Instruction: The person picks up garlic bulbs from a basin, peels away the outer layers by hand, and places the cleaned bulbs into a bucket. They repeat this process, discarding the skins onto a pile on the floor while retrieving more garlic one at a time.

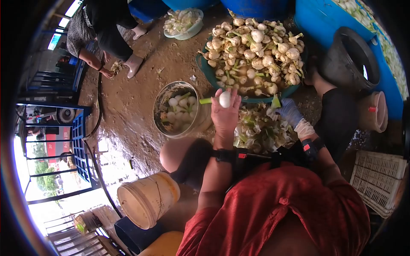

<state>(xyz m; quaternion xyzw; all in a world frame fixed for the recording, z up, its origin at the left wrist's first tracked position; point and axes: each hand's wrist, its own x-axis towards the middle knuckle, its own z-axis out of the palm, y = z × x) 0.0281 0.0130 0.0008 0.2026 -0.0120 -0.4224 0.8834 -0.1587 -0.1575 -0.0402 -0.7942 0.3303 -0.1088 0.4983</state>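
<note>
My bare left hand (225, 116) is closed around a peeled white garlic bulb (224, 100), whose green stem points left. My right hand (291, 112), in a thin bluish glove, has its fingers pinched at a pale green piece of garlic peel (276, 101). Just beyond both hands stands a wide green tub (252, 100) heaped with unpeeled garlic bulbs (258, 51). Below the hands lies a pile of garlic peelings (260, 132). Left of my left hand is a round metal pot (157, 123) with peeled garlic bulbs (181, 109) in it.
Another person (102, 34) bends at the upper left, one hand near the wet floor. A basin (188, 33) of peelings stands beyond. At right are a black bucket (341, 64), a pale bucket (376, 112) and a white crate (378, 179). A lidded bucket (147, 198) lies lower left, near a hose (96, 170).
</note>
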